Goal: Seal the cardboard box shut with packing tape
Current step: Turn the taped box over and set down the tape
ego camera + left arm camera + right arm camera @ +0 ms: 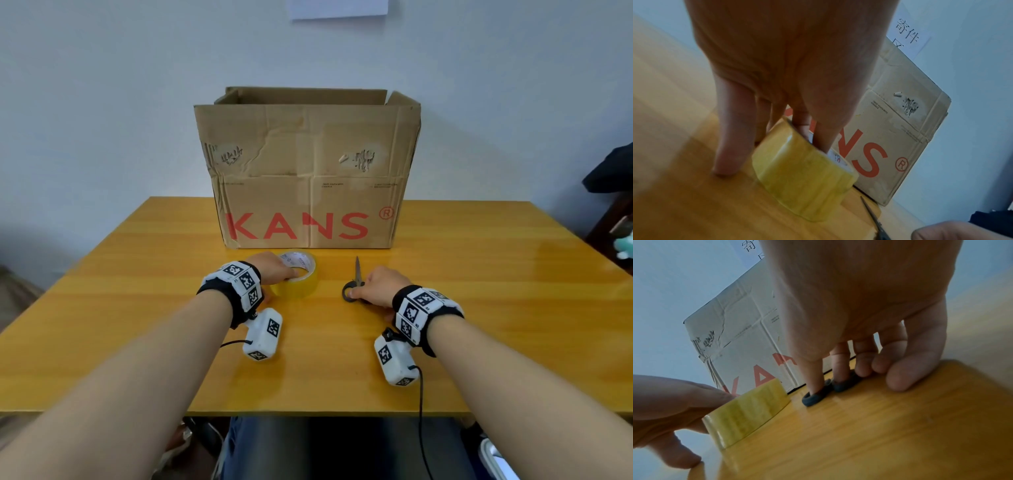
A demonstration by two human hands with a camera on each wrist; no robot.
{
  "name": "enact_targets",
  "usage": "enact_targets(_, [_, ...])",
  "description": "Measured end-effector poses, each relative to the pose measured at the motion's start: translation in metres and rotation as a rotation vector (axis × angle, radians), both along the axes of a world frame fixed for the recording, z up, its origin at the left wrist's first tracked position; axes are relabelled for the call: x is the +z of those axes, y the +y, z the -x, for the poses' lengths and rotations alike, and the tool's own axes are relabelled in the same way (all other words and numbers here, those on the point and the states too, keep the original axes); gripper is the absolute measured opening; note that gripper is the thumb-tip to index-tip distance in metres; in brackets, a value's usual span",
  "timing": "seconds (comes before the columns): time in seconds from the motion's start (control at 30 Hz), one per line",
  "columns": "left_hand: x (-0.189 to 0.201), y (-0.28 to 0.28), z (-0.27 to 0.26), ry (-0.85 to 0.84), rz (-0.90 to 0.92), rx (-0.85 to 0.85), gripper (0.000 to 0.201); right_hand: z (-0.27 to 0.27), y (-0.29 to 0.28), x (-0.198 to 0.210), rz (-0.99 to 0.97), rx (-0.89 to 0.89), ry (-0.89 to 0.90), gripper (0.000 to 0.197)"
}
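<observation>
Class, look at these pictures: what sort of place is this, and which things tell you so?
Probably a parcel-packing or mailing corner of an office. A used cardboard box stands open on a wooden table, with packing tape and scissors to hand, and a paper sign on the wall.

A: What colours are on the table?
B: The glossy wooden tabletop (479, 308) is honey-yellow with a faint grain; the round roll of packing tape (297, 281) is translucent yellow with a white core.
A: And the box?
B: The brown corrugated cardboard box (308, 164) carries red letters; the small metal scissors (354, 286) have dark grey handles.
</observation>
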State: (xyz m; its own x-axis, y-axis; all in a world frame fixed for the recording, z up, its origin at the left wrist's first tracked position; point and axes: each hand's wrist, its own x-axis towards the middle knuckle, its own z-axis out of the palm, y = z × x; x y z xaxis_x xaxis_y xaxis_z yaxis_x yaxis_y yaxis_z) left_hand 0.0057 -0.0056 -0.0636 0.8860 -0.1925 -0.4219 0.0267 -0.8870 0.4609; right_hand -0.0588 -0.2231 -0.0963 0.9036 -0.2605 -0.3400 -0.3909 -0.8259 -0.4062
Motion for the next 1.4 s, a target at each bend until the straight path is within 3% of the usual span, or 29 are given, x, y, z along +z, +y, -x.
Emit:
enact_targets(0.17, [0.009,0.005,-0.008,0.075,0.158,0.099,0.044,0.002,-0.002,0.011,-0.022,0.001,0.026,0.048])
enact_targets(0.23, [0.015,0.015,-0.018,0.082,0.313,0.250,0.056,0.000,-0.008,0.020,-0.058,-0.047,-0.005,0.048])
enact_targets(0.37, [0.019,0.043,-0.046,-0.213,0.517,0.682,0.096,-0.019,-0.029,0.035,-0.182,-0.250,-0.145,0.066])
enact_targets(0.43, [0.022,0.050,-0.056,-0.278,0.684,0.745,0.094,-0.032,-0.037,0.040,-0.311,-0.361,-0.200,0.084])
enact_targets(0.5, [0.028,0.050,-0.058,-0.213,0.823,0.685,0.087,-0.043,-0.043,0.045,-0.431,-0.432,-0.303,0.098])
enact_targets(0.6, [0.032,0.043,-0.063,-0.149,0.838,0.626,0.085,-0.056,-0.047,0.047,-0.585,-0.466,-0.444,0.105])
enact_targets(0.73, [0.032,0.032,-0.065,-0.156,0.795,0.595,0.084,-0.067,-0.052,0.048,-0.683,-0.576,-0.527,0.094])
enact_targets(0.9, [0.027,0.036,-0.062,-0.168,0.783,0.557,0.087,-0.065,-0.053,0.052,-0.648,-0.637,-0.556,0.075])
enact_targets(1.0, [0.023,0.034,-0.053,-0.124,0.723,0.527,0.088,-0.056,-0.040,0.050,-0.563,-0.626,-0.390,0.075])
enact_targets(1.1, [0.011,0.019,-0.039,0.036,0.505,0.441,0.063,-0.041,-0.025,0.044,-0.394,-0.325,-0.092,0.054])
enact_targets(1.17, [0.002,0.010,-0.032,0.114,0.445,0.359,0.045,-0.032,-0.019,0.038,-0.253,-0.153,0.068,0.052])
enact_targets(1.27, [-0.007,0.000,-0.029,0.066,0.378,0.270,0.019,-0.026,-0.019,0.030,-0.165,-0.095,0.118,0.067])
enact_targets(1.33, [-0.011,-0.006,-0.028,0.054,0.348,0.242,0.023,-0.022,-0.020,0.028,-0.117,-0.095,0.117,0.073])
enact_targets(1.4, [-0.011,-0.012,-0.026,0.051,0.341,0.222,0.025,-0.017,-0.023,0.027,-0.058,-0.058,0.124,0.067])
